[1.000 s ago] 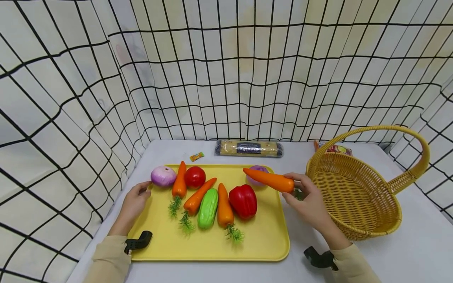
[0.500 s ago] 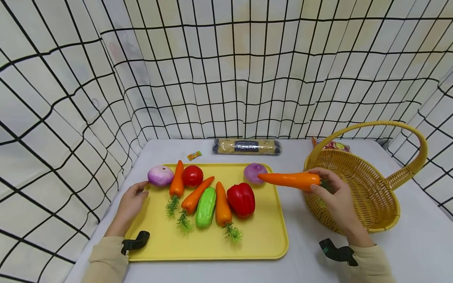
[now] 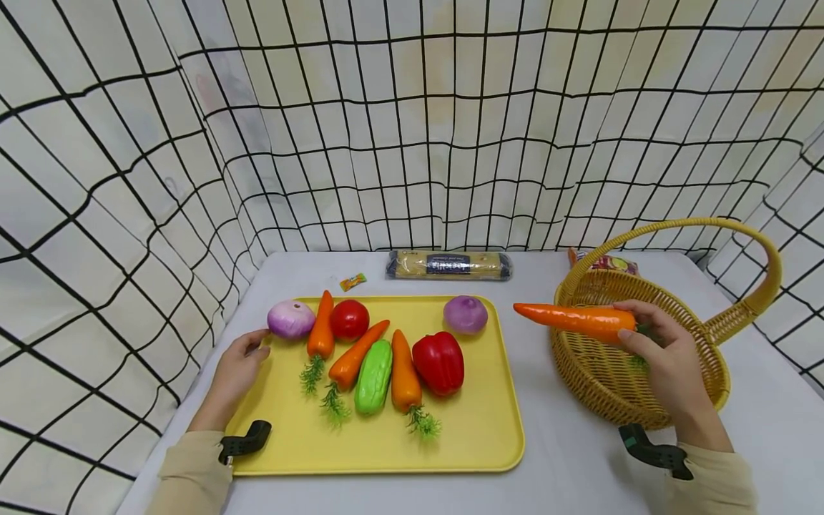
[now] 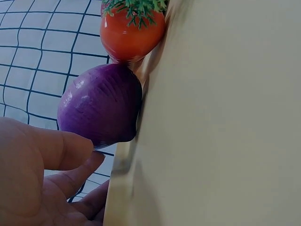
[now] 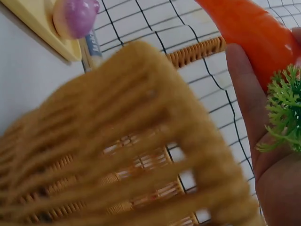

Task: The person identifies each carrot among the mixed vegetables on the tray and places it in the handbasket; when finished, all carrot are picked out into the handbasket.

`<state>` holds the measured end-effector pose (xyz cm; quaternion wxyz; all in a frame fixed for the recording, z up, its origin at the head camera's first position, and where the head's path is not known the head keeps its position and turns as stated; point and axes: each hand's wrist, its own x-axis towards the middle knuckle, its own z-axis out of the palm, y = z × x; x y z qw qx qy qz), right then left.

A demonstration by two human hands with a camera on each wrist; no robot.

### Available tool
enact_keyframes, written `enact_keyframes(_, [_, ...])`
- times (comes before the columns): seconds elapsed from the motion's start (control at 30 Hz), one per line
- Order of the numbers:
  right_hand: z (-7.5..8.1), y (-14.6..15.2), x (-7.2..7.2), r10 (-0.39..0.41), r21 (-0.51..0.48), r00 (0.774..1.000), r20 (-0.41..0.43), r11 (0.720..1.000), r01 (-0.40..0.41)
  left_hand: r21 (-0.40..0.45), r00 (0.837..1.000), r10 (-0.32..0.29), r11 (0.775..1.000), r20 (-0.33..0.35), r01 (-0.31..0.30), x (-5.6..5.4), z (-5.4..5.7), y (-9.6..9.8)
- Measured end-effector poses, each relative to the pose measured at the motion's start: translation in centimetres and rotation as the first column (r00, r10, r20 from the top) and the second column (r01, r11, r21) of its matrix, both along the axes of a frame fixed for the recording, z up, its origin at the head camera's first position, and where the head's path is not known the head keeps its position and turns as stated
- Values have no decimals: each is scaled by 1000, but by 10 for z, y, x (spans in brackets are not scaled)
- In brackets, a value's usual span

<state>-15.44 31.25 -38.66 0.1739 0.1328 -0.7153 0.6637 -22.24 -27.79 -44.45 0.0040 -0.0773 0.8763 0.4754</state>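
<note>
My right hand (image 3: pixel 666 361) pinches an orange carrot (image 3: pixel 579 320) near its leafy end, its tip pointing left, over the left side of the wicker basket (image 3: pixel 721 379). In the right wrist view the green leaves (image 5: pixel 287 110) lie against the palm. At the left edge of the yellow tray (image 3: pixel 386 454), my left hand (image 3: pixel 234 372) rests with relaxed fingers, its thumb tip right by a purple onion (image 4: pixel 101 103). On the tray also lie several carrots (image 3: pixel 405 375), a tomato (image 3: pixel 350 320), a green cucumber-like vegetable (image 3: pixel 374 378), a red bell pepper (image 3: pixel 439 363) and a second onion (image 3: pixel 466 315).
The basket's tall arched handle (image 3: pixel 682 223) rises over its opening. Behind the tray lie a long clear packet (image 3: pixel 448 265) and a small candy wrapper (image 3: pixel 352 281). A colourful snack bag (image 3: pixel 611 265) sits behind the basket. White grid-patterned cloth encloses the table's back and sides.
My right hand has carried the carrot rightward, from above the tray's right edge to over the basket, uncovering the second onion. The left hand has stayed by the tray's left edge.
</note>
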Motion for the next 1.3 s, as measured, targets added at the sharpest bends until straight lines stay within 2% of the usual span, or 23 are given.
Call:
enact_keyframes(0.13, [0,10,1,23,-111,999,-31,994,-27,7,1000,0,1000,-7,0,0,0,0])
enact_keyframes(0.2, [1,14,1,-20,-162,999,-42,987,13,16,1000,4,1000,-7,-3,0,0,0])
enact_keyframes(0.27, [3,17,1,-99,-245,994,-37,966,87,26,1000,6,1000,-5,-6,0,0,0])
enact_keyframes(0.33, [5,20,1,-195,-346,981,-10,921,179,35,1000,8,999,-2,-8,-1,0,0])
enact_keyframes(0.4, [7,23,0,-285,-438,958,27,858,267,39,1000,8,999,1,-8,-1,0,0])
enact_keyframes(0.47, [9,26,-1,-355,-490,933,64,803,339,41,1000,6,999,1,-6,-1,0,0])
enact_keyframes(0.57, [9,32,-2,-429,-497,898,98,761,418,36,1000,2,999,0,-2,-1,1,0])
enact_keyframes(0.67, [7,35,-5,-468,-481,874,129,741,468,30,1000,0,1000,-6,1,-1,1,-1])
enact_keyframes(0.8, [3,35,-8,-490,-403,858,157,761,508,31,1000,-3,1000,-15,3,0,1,-1])
enact_keyframes(0.93, [-4,35,-10,-482,-260,851,211,811,524,37,1000,-11,999,-23,11,1,2,0])
enact_keyframes(1.0, [-8,36,-10,-448,-206,860,244,843,498,37,1000,-14,999,-24,15,1,3,0])
enact_keyframes(1.1, [-12,38,-10,-420,-78,859,294,885,459,34,1000,-18,999,-21,19,2,2,0])
enact_keyframes(1.17, [-13,40,-10,-428,64,839,336,899,433,30,1000,-21,999,-20,22,2,2,-1])
enact_keyframes(1.23, [-14,41,-11,-457,222,806,376,889,400,30,1000,-23,999,-17,24,2,2,-1])
enact_keyframes(1.3, [-16,42,-13,-463,324,788,405,879,350,26,1000,-25,999,-16,26,2,1,-1])
